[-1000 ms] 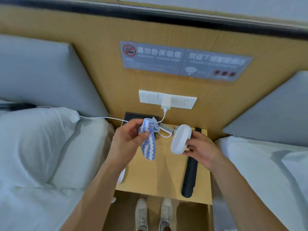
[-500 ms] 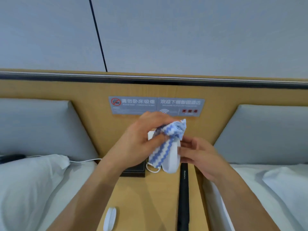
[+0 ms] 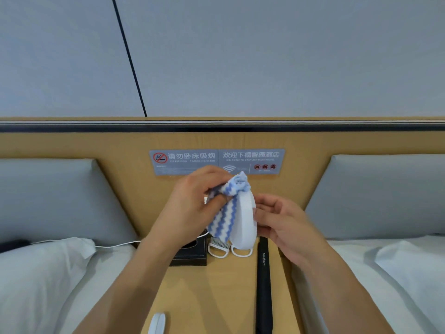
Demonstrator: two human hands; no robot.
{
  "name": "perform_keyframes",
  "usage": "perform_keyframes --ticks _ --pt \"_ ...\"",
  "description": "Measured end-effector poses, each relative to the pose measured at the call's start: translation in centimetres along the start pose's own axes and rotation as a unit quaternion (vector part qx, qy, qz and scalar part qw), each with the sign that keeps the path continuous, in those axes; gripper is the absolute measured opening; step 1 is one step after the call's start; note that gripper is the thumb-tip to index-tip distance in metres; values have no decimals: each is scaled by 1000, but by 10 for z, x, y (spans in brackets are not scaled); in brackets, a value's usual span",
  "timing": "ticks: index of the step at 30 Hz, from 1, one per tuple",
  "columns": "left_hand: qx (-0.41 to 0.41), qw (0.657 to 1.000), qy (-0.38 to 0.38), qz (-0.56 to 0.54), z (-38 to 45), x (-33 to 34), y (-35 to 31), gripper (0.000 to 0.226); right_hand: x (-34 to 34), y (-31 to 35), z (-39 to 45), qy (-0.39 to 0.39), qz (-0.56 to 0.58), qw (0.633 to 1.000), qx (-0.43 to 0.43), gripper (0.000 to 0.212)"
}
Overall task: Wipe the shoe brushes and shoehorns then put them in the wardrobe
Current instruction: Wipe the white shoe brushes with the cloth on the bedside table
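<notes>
My right hand [image 3: 281,227] holds a white oval shoe brush [image 3: 244,222] upright on its edge above the nightstand [image 3: 216,292]. Pressed against the brush's left face and top is a blue-and-white zigzag cloth [image 3: 228,208], gripped by my left hand [image 3: 192,208]. A long black shoehorn [image 3: 264,285] lies lengthwise on the right part of the nightstand. Another white brush [image 3: 157,324] shows at the bottom edge, partly cut off. Two white combs [image 3: 228,249] lie just beneath the held brush.
A black tissue box [image 3: 190,256] stands at the back left of the nightstand. A white cable [image 3: 115,245] runs left over the bed. Beds with white pillows [image 3: 43,273] flank both sides, and the wooden headboard panel [image 3: 134,165] with a grey sign rises behind.
The view has tilted up toward the wall. My hands lifted the brush and brought the cloth onto it; the cloth now wraps over its top.
</notes>
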State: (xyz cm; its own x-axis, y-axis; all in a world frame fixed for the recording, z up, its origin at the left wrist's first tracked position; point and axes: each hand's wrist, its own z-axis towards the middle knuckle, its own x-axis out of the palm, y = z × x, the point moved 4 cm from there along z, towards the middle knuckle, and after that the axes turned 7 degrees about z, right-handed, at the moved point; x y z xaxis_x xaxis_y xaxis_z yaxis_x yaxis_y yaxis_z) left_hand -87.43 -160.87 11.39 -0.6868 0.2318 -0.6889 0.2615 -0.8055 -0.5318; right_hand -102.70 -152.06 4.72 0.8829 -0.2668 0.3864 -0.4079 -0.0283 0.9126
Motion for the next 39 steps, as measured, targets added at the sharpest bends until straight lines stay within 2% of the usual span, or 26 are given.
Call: perform_keyframes --ticks 3,6,10,13,18,21,25,28,31,34,36,39 --pt "-25 997 -63 32 -5 1 -4 22 7 -3 3 -22 42 999 5 40" --pt "-28 994 -87 63 -12 3 -10 27 12 -6 6 -28 71 997 20 32" --pt "-15 993 -61 96 -22 4 -12 34 14 -3 10 -23 102 994 31 40" --pt "40 994 -20 99 -28 2 -14 35 12 4 12 -27 100 994 29 40" --pt "110 990 56 71 -34 -5 -12 49 11 14 14 -13 65 997 33 46" --pt "124 989 59 61 -30 -15 -10 52 13 13 13 5 31 998 45 45" --pt "104 991 10 89 -20 -19 -13 50 16 17 12 27 5 998 49 43" --pt "91 993 -11 79 -20 -14 -18 47 14 23 15 14 9 999 34 41" --pt "78 997 9 28 -26 -7 -16 50 10 24 15 -14 12 999 28 38" --pt "40 997 45 -42 -34 -2 -9 54 10 18 13 -50 28 998 30 47" --pt "13 996 56 -72 -39 0 -5 50 12 13 12 -73 44 996 29 45" --pt "-49 994 16 -97 -46 8 -4 37 16 4 12 -100 77 992 29 31"
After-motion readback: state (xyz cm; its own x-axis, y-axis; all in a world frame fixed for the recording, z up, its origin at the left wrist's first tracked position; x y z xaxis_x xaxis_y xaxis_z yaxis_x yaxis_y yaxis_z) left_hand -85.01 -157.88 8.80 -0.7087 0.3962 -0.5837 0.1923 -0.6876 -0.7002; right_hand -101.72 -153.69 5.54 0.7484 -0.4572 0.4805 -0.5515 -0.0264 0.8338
